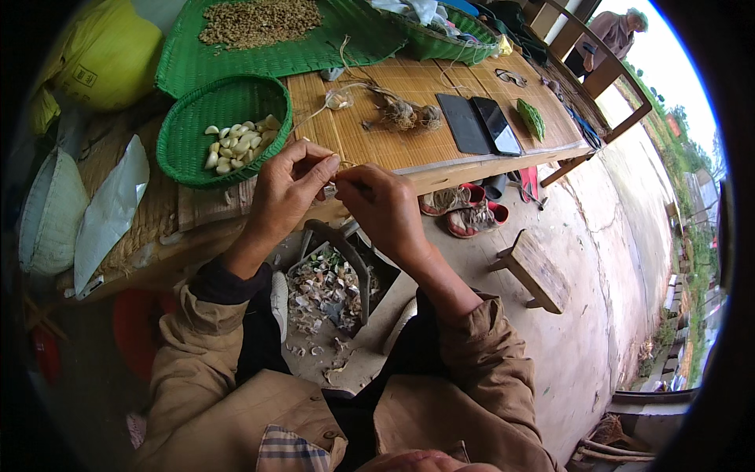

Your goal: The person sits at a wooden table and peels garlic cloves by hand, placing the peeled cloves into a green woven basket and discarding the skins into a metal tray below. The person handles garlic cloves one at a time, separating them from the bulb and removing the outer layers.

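My left hand [289,186] and my right hand [380,206] meet fingertip to fingertip above the front edge of the wooden table. Between them they pinch a small garlic piece, mostly hidden by the fingers. Beside my left hand, a green woven basket [171,133] holds several peeled garlic cloves [239,144]. Beyond my hands lie dry garlic bulbs [407,115] with long stems, and a paler bulb [339,100] stands apart to their left. Below my hands, garlic skins [324,283] fill a dustpan with a curved dark handle [354,259] and spill onto the floor.
On the table [354,138] are a phone in an open case [495,127], a bitter melon [531,120], glasses [511,77] and a green woven tray [236,62]. A small wooden stool [534,271] and shoes [472,215] stand on the floor. A person [607,41] is outside.
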A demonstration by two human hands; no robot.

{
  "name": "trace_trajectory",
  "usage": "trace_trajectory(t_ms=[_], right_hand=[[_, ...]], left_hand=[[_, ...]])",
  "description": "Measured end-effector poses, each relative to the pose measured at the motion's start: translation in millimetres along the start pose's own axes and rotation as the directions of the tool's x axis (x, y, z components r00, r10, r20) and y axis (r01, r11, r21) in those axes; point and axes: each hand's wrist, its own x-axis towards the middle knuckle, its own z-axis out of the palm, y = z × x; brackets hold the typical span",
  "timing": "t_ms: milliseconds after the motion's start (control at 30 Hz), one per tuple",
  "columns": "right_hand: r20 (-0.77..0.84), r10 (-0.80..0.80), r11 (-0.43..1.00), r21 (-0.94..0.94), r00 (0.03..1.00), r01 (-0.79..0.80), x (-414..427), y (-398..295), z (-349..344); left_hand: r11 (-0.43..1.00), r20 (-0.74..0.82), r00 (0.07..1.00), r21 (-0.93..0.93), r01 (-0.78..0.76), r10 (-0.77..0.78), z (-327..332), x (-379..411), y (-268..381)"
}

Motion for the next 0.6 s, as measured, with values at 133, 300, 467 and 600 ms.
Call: trace_trajectory(t_ms=[133, 300, 467, 600], right_hand=[[0.027, -0.184, 0.966, -0.180, 0.983, 0.186, 1, 0, -3], [0.073, 0.083, 0.996, -0.037, 0.994, -0.080, 0, -8, -7], [0.260, 0.352, 0.741, 0.509, 0.899, -0.437, 0, -10, -15], [0.272, 0.352, 0.688, 0.573, 0.896, -0.445, 0, -11, -15]], left_hand=[[1.000, 0.024, 0.999, -0.013, 0.021, -0.021, 1, -1, 0], [0.989, 0.051, 0.996, -0.127, 0.076, -0.070, 5, -3, -2], [0.959, 0.107, 0.992, -0.271, 0.087, -0.060, 5, -4, 2], [0.978, 0.187, 0.982, -0.207, 0.018, 0.022, -1, -4, 3]])
